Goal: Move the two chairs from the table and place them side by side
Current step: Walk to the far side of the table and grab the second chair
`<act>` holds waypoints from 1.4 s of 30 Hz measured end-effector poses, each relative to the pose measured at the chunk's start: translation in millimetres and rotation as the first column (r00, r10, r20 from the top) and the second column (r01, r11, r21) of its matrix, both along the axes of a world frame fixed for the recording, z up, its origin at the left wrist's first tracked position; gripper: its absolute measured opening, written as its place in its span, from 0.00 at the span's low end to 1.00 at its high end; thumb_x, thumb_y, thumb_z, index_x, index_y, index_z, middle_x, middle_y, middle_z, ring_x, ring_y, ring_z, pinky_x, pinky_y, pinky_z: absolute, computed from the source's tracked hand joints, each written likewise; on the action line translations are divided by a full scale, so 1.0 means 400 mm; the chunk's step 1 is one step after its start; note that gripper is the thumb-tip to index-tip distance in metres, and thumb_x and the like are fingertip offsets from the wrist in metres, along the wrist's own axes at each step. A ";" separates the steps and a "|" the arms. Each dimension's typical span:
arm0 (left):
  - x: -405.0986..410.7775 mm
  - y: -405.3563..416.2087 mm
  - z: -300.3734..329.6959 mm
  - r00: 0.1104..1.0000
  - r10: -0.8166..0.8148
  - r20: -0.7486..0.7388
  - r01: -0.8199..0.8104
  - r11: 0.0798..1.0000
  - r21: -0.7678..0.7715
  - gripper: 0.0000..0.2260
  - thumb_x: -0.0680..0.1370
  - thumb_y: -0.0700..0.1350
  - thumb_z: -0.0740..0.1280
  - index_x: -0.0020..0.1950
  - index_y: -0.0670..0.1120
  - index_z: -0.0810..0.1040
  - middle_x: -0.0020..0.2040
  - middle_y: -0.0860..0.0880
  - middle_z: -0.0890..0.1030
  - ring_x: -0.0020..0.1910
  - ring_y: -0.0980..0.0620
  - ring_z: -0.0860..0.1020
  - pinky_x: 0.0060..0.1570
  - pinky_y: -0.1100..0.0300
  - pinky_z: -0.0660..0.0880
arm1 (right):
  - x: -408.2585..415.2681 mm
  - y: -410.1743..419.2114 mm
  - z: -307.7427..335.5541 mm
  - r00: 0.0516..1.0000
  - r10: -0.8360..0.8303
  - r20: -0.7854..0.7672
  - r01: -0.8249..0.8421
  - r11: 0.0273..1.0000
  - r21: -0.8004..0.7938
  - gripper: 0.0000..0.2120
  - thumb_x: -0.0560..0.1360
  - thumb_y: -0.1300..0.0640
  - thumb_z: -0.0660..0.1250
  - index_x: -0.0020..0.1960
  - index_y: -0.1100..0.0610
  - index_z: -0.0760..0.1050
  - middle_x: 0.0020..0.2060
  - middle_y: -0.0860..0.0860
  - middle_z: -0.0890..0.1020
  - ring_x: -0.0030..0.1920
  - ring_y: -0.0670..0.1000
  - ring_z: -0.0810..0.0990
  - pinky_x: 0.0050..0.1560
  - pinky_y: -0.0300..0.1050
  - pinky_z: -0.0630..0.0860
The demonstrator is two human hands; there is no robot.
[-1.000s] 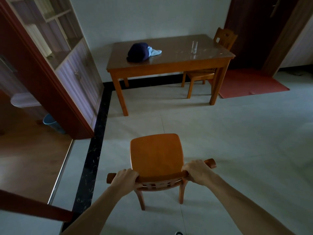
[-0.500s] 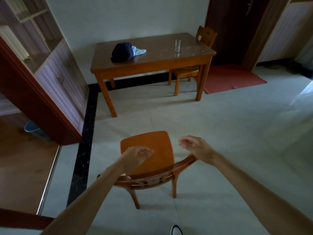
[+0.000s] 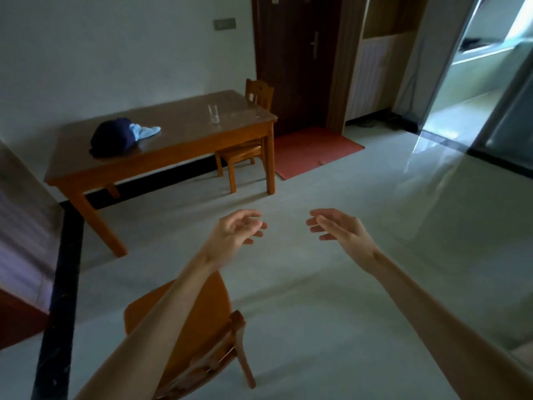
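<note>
One orange wooden chair (image 3: 202,321) stands on the tiled floor at the lower left, partly hidden under my left forearm. A second wooden chair (image 3: 245,151) is tucked at the right end of the wooden table (image 3: 184,145), its back rising above the tabletop. My left hand (image 3: 236,232) floats in the air above the floor, fingers apart and holding nothing. A little to its right, my right hand (image 3: 337,226) is held at the same height, also open and empty. Both hands are well clear of either chair.
On the table lie a dark cap (image 3: 115,137) with a light blue cloth and a clear glass (image 3: 214,114). A red mat (image 3: 311,151) lies before a dark door (image 3: 294,62). A cabinet stands at the left, a glass doorway at the right.
Both hands have let go of the near chair's backrest and risen forward, open. The view has swung right and up, so the near chair now sits low and left.
</note>
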State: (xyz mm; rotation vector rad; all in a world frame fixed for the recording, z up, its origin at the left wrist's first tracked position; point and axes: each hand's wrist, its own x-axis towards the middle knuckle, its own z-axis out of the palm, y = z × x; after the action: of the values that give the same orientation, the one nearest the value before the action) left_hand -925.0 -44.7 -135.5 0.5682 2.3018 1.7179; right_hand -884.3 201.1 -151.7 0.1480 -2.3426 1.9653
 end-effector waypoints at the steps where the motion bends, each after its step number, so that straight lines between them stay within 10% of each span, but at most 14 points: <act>1: -0.026 0.060 0.005 1.000 -0.007 -0.003 0.007 1.000 0.011 0.08 0.78 0.44 0.61 0.57 0.48 0.75 0.53 0.46 0.81 0.51 0.49 0.80 0.52 0.53 0.77 | -0.013 0.055 0.004 1.000 -0.015 -0.003 0.015 1.000 0.002 0.15 0.69 0.44 0.63 0.54 0.48 0.76 0.48 0.49 0.83 0.49 0.48 0.82 0.48 0.42 0.78; 16: -0.540 0.664 -0.023 0.990 -0.141 0.015 0.139 0.987 0.082 0.06 0.78 0.42 0.64 0.50 0.51 0.79 0.45 0.53 0.85 0.46 0.53 0.83 0.45 0.60 0.78 | -0.392 0.658 0.024 0.977 -0.214 0.004 0.214 0.976 -0.031 0.09 0.76 0.60 0.62 0.56 0.55 0.76 0.48 0.51 0.82 0.48 0.46 0.81 0.46 0.37 0.77; 42: -2.038 1.555 0.007 0.996 -0.068 -0.056 0.076 0.985 0.152 0.07 0.78 0.38 0.64 0.53 0.43 0.79 0.44 0.50 0.85 0.46 0.52 0.83 0.43 0.63 0.80 | -1.941 1.544 0.049 0.994 -0.101 -0.037 0.101 0.995 -0.020 0.12 0.71 0.49 0.63 0.51 0.49 0.79 0.47 0.49 0.84 0.50 0.49 0.82 0.48 0.40 0.79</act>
State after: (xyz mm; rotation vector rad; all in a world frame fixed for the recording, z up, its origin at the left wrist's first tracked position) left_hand -1740.4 577.2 -132.9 0.7227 2.1649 1.8782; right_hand -1660.6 818.7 -132.2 0.0641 -2.2614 1.9184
